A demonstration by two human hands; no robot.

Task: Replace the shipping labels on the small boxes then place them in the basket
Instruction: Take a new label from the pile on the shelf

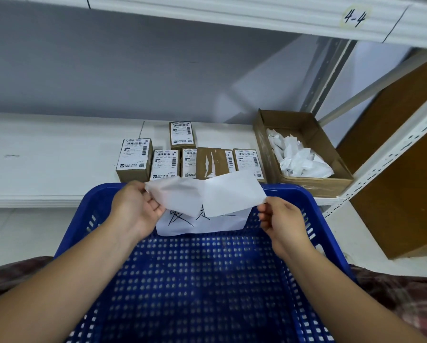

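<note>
Pinched at either end by left grip [138, 206] and right grip [281, 219], above the far rim of the blue basket [291, 189]: white label sheet [207, 194]. Near the front edge of the shelf [46, 157], labelled small boxes [133, 157] and 1 bare box [211, 164].

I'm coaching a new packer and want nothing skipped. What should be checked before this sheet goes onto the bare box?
1. Label sheet pinched at both ends, by the left hand and the right hand: ok.
2. Backing fully peeled from the sheet: cannot tell.
3. Old label off the bare box: not ok, torn white strips remain.
4. Basket has room for boxes: ok, only a handwritten paper shows inside.
5. Scrap carton has room for more waste: ok.
</note>
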